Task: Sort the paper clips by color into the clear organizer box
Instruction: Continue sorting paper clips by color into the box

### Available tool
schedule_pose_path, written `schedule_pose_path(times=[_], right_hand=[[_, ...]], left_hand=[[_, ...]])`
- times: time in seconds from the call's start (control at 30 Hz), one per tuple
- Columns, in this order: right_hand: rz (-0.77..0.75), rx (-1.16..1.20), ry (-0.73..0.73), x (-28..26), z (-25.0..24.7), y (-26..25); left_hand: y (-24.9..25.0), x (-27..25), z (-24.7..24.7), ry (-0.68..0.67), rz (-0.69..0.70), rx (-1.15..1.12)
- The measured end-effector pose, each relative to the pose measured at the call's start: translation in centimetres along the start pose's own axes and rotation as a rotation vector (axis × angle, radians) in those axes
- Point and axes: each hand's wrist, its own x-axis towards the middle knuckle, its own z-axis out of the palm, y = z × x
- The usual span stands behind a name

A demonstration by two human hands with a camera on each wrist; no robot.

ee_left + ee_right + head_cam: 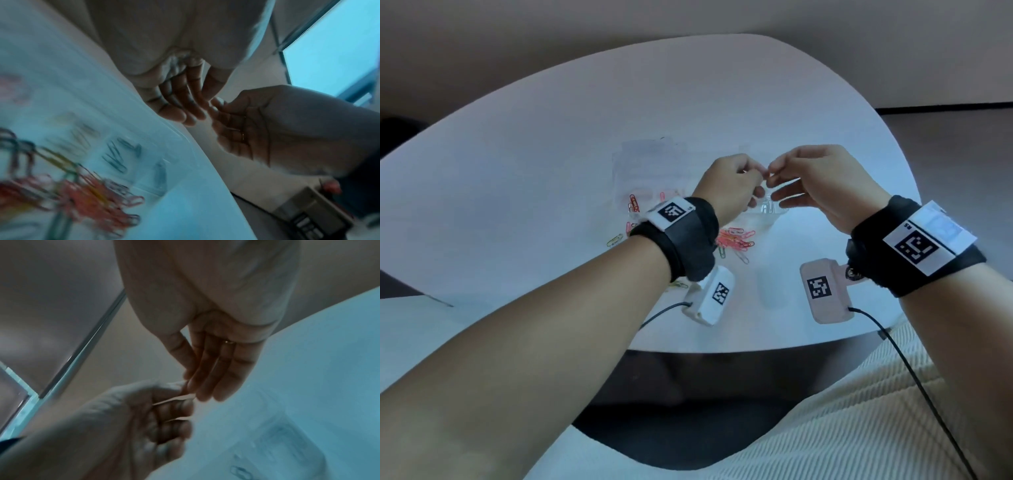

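Observation:
Both hands meet in the air above the clear organizer box (pixel 774 214). My left hand (pixel 760 175) has its fingers curled and pinches a small pale paper clip (pixel 176 400), which is hard to make out. My right hand (pixel 774 171) pinches the same spot with thumb and forefinger, and its other fingers stretch out. The two hands' fingertips touch. Loose red, pink, yellow and green clips (pixel 736 240) lie in a pile on the table in front of the box. Red clips (pixel 634 202) lie in a left compartment, and dark clips (pixel 119 155) fill others.
The white table (pixel 517 178) has a curved front edge near my lap. A yellow clip (pixel 614 240) lies apart on the left of the pile. Cables hang from the wrist camera units (pixel 710 294) over the table's front edge.

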Motion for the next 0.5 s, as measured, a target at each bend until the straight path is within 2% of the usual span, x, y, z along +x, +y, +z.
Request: schedule_pose_path(times=[0.23,0.37,0.5], right_hand=[[0.035,-0.762,-0.326,-1.1,2.6,2.5],[-0.020,-0.932,-0.270,-1.0,4.0,4.8],[-0.133,-1.007,-0.207,-0.8,5.7,6.9]], left_hand=[[-4.2,-3.2,-4.1,-0.127,-0.045,0.570],[-7.5,-4.0,-5.5,-0.089,-0.057,0.769],[-9.3,-4.5,-4.8,-0.132,0.119,0.854]])
